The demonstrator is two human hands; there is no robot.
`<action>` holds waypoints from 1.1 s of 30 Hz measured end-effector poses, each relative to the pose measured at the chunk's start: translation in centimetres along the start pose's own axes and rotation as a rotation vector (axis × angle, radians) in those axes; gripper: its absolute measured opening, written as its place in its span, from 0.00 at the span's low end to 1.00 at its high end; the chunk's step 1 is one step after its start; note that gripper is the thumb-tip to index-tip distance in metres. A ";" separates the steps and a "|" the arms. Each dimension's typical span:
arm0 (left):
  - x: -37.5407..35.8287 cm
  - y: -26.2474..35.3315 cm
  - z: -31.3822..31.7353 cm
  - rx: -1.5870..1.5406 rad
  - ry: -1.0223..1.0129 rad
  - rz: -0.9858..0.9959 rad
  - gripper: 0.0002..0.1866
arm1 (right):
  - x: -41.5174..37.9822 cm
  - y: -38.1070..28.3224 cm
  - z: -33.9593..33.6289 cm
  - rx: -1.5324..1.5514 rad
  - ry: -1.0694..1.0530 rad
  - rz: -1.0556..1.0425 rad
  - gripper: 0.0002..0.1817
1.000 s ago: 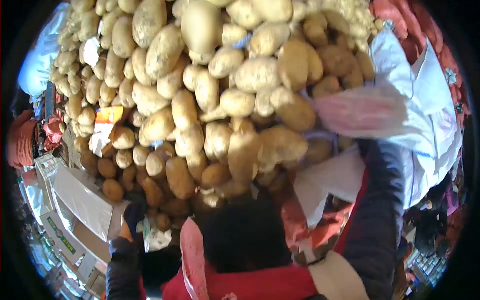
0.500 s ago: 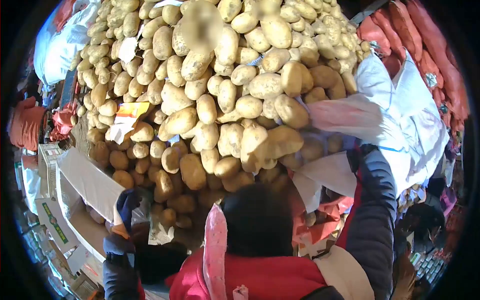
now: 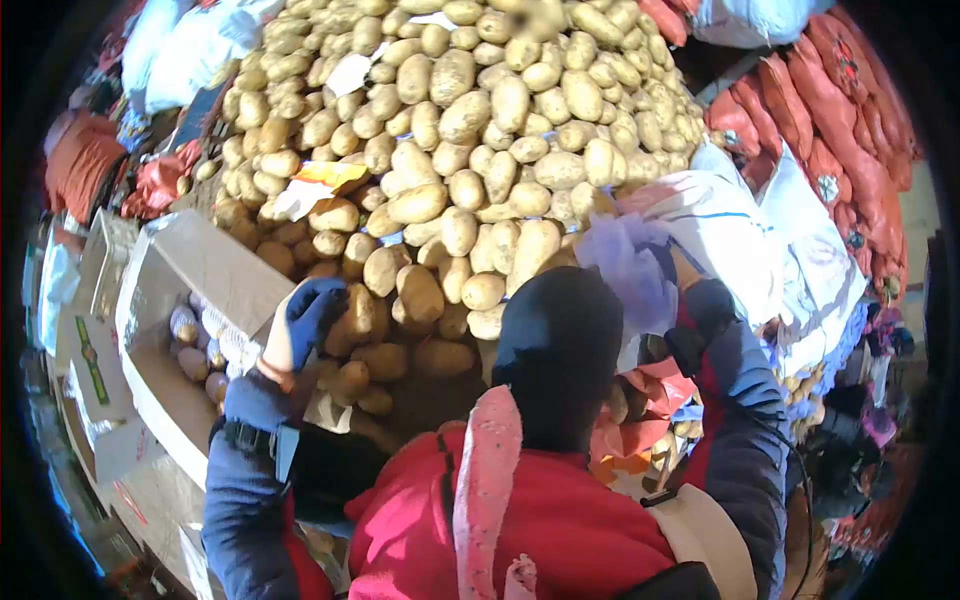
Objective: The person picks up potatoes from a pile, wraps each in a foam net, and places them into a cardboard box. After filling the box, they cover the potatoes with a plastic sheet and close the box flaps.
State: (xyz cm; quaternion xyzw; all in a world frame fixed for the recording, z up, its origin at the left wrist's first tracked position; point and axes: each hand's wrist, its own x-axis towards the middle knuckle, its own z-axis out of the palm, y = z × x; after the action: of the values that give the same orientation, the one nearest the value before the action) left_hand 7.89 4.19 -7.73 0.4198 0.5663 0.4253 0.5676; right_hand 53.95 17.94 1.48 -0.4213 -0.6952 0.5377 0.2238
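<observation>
My left hand (image 3: 313, 308), in a dark blue glove, has its fingers curled beside the potatoes (image 3: 417, 294) at the pile's lower left, next to the flap of a cardboard box (image 3: 155, 385). What it holds, if anything, is hidden. Toward the right, my right hand (image 3: 683, 268) is partly covered by thin purple netting (image 3: 628, 262), which hangs from it over the pile's right edge. White sacking (image 3: 720, 230) lies just beyond that hand.
Mesh-wrapped produce (image 3: 190, 340) sits in the cardboard box. Filled red sacks (image 3: 845, 150) are stacked at the right. An orange and white packet (image 3: 325, 185) lies on the pile. Red plastic (image 3: 655, 395) is near my body, and another person (image 3: 850, 450) shows at the lower right.
The view has shifted, with the pile now higher and more of the box's inside visible. My left hand has come up and right past the box flap. The netting at my right hand now hangs down.
</observation>
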 end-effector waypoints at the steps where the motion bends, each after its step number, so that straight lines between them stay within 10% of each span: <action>1: 0.0 0.1 0.1 -0.013 0.002 0.016 0.10 | 0.4 -0.6 0.7 0.004 0.012 -0.034 0.17; 9: 1.9 3.2 2.1 0.093 -0.182 0.244 0.22 | 11.4 -6.6 7.7 -0.260 -0.155 -0.301 0.16; 14: 3.4 4.8 2.7 -0.339 -0.017 0.038 0.36 | 16.0 -7.7 16.3 -0.036 -0.304 -0.205 0.21; 20: 6.5 -0.9 -1.3 -0.509 0.209 0.127 0.07 | 19.8 -2.4 18.6 0.255 -0.349 -0.119 0.26; 27: 7.0 -1.0 -1.1 -0.465 0.200 0.083 0.08 | 21.5 -0.4 12.4 -1.559 0.064 -0.205 0.33; 29: 7.1 0.1 0.6 -0.484 0.249 0.053 0.08 | 22.0 -1.8 13.9 -0.846 0.124 -0.572 0.31; 33: 7.1 2.2 2.5 -0.129 0.278 0.300 0.09 | 18.2 -5.4 20.4 -0.287 -0.268 -0.194 0.31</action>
State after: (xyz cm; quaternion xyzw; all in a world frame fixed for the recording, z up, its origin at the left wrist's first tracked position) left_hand 10.36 11.60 -7.61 0.3995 0.5422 0.5939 0.4401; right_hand 26.58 21.27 -2.61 -0.3048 -0.8255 0.4603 0.1175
